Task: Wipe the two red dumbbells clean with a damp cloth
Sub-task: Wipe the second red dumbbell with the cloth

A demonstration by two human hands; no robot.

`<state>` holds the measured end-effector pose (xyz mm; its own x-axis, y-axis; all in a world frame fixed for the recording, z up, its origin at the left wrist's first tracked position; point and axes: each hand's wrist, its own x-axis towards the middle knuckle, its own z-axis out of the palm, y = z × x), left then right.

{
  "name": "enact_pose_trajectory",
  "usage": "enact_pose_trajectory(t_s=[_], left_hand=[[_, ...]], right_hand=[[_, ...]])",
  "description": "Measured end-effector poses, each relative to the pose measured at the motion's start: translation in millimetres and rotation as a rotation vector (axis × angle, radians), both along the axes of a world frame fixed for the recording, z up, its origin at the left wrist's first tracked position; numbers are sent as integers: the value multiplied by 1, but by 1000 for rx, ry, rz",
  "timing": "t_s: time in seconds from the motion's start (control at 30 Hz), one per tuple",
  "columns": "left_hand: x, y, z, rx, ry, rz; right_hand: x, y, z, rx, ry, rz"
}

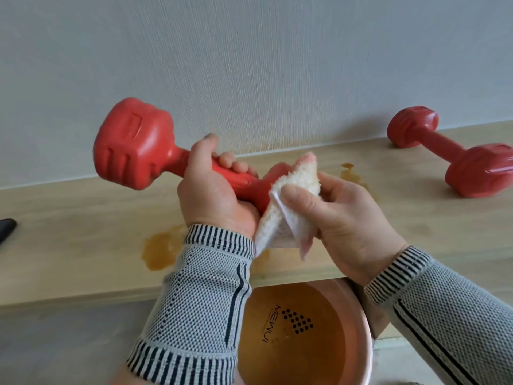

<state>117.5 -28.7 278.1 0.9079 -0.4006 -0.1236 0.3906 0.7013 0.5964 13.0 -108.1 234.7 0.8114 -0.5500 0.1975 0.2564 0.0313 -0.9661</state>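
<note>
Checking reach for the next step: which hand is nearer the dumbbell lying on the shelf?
Right. The right hand, holding the cloth, is closer to the resting dumbbell; the left hand is farther, gripping the other dumbbell.

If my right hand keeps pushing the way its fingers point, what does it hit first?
The cloth your right hand already holds, then the near head of the held dumbbell right behind it. Depth is hard to judge, but they appear to touch.
</note>
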Motion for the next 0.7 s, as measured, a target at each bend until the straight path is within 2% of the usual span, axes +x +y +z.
enact_pose_trajectory(t_s=[0.1,0.17,0.27,0.33,0.5,0.63,0.67,0.7], left_hand=[[-4,-1,0,16,-79,31],[-1,0,2,8,-105,52],[10,8,7,-46,-77,78],[17,14,9,-117,-22,72],[24,21,5,-143,28,89],[20,17,2,-77,-5,119],[19,16,1,-51,-20,136],[19,14,0,-23,-36,156]], right_hand=[[3,-3,1,96,30,-19],[1,-9,1,104,2,50],[-7,-17,0,170,-50,186],[-13,-24,-1,199,-21,185],[-19,-33,1,127,86,-67],[-15,-20,12,85,12,-121],[-15,-15,12,0,13,-162],[-15,-8,12,-184,37,-241]])
